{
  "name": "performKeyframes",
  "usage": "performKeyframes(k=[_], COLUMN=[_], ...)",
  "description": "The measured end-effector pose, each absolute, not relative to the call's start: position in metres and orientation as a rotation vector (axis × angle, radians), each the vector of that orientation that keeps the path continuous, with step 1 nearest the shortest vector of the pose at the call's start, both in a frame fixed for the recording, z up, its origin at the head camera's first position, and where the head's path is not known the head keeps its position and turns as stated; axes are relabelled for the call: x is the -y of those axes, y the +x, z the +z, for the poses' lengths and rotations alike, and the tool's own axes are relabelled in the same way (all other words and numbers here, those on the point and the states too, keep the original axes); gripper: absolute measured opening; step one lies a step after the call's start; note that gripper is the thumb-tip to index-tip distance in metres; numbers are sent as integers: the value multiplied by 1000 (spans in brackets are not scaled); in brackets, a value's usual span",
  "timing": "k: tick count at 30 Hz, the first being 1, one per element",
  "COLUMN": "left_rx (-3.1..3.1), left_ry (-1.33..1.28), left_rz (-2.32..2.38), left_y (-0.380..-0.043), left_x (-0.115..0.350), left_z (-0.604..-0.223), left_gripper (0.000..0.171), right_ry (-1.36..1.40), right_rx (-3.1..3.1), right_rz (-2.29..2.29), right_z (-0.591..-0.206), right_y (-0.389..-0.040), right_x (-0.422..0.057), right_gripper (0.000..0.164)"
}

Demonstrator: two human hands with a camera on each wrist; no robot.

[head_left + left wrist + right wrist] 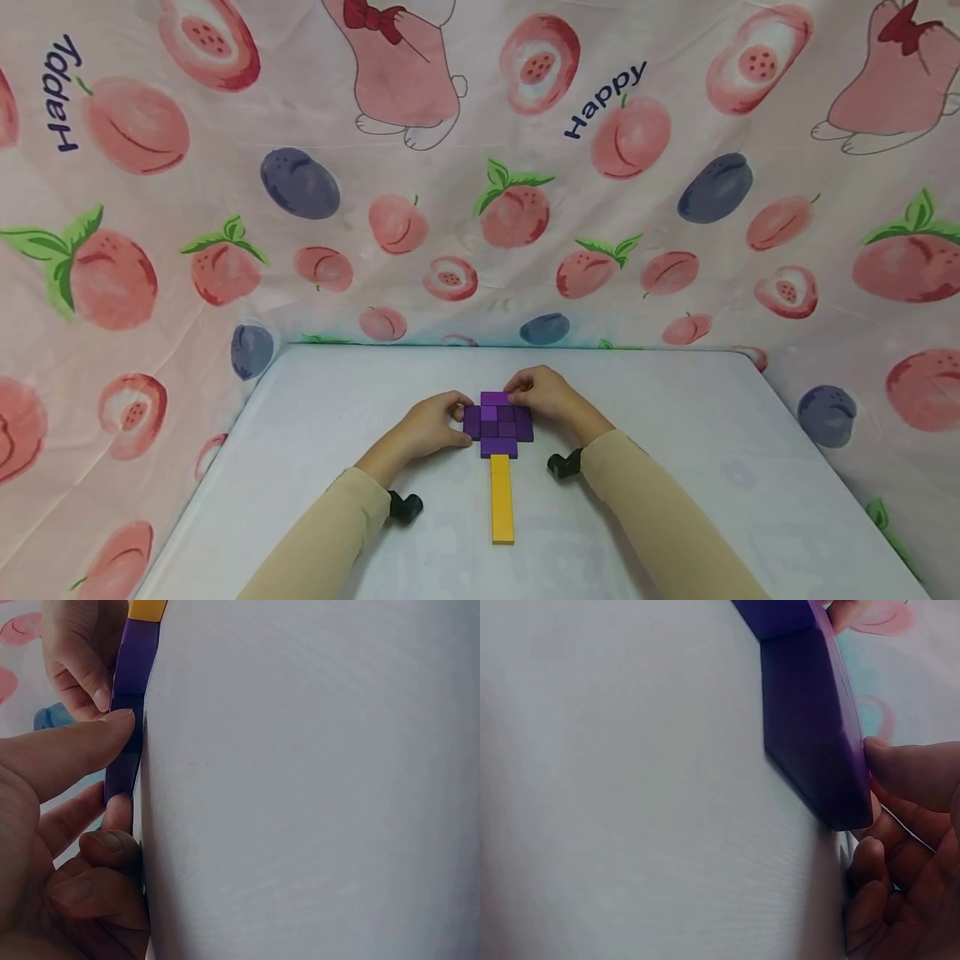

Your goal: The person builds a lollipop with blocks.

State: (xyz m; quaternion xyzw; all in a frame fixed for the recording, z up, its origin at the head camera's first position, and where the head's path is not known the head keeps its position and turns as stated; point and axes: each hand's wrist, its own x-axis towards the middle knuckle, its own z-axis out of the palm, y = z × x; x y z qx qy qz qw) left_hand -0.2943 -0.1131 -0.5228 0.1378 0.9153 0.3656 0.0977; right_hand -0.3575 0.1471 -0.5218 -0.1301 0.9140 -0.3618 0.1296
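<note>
Flat purple blocks lie edge to edge on the white table, with a yellow strip point(502, 500) running down from them like a stem. At the left side, my left hand point(431, 425) holds a dark purple block point(472, 422) between thumb and finger, one at each end; the left wrist view shows the thumb point(112, 731) on its near edge. My right hand point(551, 393) has its thumb and fingertips at the right end of the top purple block point(493, 398), beside the right dark purple block point(524, 424). Its thumb point(900, 765) touches a purple block's edge in the right wrist view.
Smaller purple squares point(506, 428) fill the middle of the shape, and another purple block point(498, 448) joins it to the yellow strip. White cloth covers the table point(675, 500). A fruit-print curtain point(465, 208) hangs behind and at both sides. Small black devices sit at both wrists.
</note>
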Motion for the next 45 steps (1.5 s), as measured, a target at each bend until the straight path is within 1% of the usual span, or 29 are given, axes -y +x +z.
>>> performKeyframes(k=[22, 31, 36, 45], left_rx=[-2706, -2703, -2699, -2708], left_ry=[424, 421, 412, 411], left_rz=[1092, 1096, 1098, 1093], left_y=[-294, -295, -294, -293], left_x=[113, 113, 113, 113], left_z=[-523, -524, -525, -524], left_gripper=[58, 62, 66, 60], right_ry=[-378, -373, -351, -356], right_rx=[-2658, -2631, -2624, -2638], right_rz=[-1050, -1082, -1087, -1069], right_z=[-523, -523, -522, -522], right_y=[-356, -357, -357, -355], right_x=[-148, -149, -148, -148], right_gripper=[11, 16, 15, 15])
